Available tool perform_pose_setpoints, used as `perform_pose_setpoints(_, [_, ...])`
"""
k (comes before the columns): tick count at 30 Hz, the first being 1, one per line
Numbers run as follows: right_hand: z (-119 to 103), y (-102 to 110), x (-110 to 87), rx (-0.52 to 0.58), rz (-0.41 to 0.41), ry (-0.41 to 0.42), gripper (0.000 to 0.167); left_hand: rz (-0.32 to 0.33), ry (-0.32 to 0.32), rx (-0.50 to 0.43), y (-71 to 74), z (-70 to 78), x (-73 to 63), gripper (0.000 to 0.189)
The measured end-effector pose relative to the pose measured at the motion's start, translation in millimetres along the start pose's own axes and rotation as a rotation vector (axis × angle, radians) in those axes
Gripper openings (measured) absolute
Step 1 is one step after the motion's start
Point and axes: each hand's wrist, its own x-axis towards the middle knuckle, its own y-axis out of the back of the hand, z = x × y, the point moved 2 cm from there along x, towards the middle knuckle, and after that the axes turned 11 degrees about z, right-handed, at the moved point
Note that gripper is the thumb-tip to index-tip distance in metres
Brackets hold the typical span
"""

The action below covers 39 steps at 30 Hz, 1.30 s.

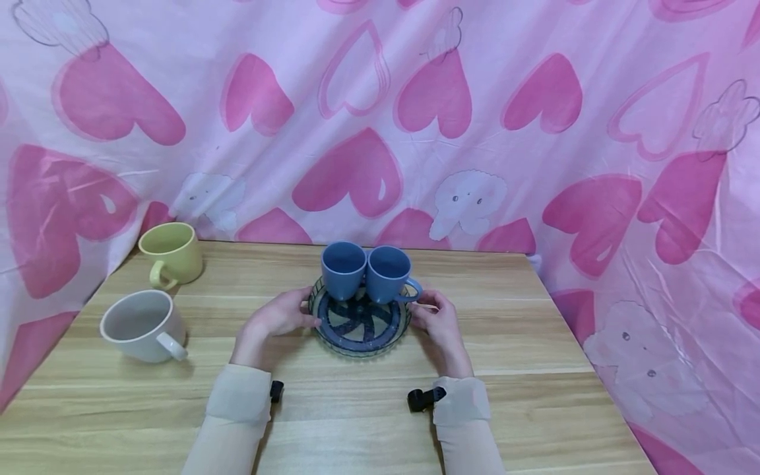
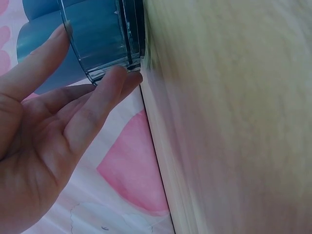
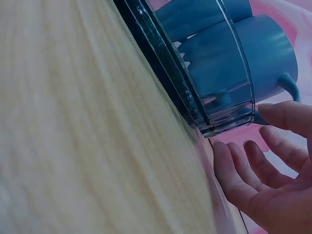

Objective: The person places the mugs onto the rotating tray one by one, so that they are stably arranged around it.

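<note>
A round clear glass dish (image 1: 356, 340) with a dark blue swirl pattern stands at the middle of the table. Two blue mugs (image 1: 343, 270) (image 1: 388, 274) stand side by side in its far half, the right one with its handle toward the right. My left hand (image 1: 282, 313) holds the dish's left side, thumb at the rim and fingertips low against the wall in the left wrist view. On the opposite side my right hand (image 1: 436, 323) holds the dish between thumb at the rim, close to the mug handle (image 3: 291, 87), and fingertips right at the base.
A yellow mug (image 1: 181, 257) stands at the table's back left, with a larger pale grey mug (image 1: 148, 330) in front of it. Pink heart-patterned cloth (image 1: 368, 165) hangs behind the wooden table (image 1: 350, 422) and along its sides.
</note>
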Motion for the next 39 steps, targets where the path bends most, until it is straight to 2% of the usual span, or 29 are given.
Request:
perform_pose_setpoints(8, [3.8,0.6,0.1,0.056,-0.015,-0.045,0.031,-0.003,-0.025,0.006,0.7,0.7,1.8,0.072])
perform_pose_setpoints(14, [7.9,-1.2,-0.5,0.072,-0.017,-0.071,0.030,0.009,-0.028,0.061,1.5,0.1,1.6,0.072])
perform_pose_setpoints(28, [9.5,-2.9,0.4,0.069,-0.020,-0.065,0.030,0.016,-0.030,0.071,2.8,1.2,-0.3,0.072])
perform_pose_setpoints(39, [11.9,-3.2,1.7,0.106,-0.027,-0.062,0.027,0.107,-0.017,0.097,13.7,3.3,-13.5,0.069])
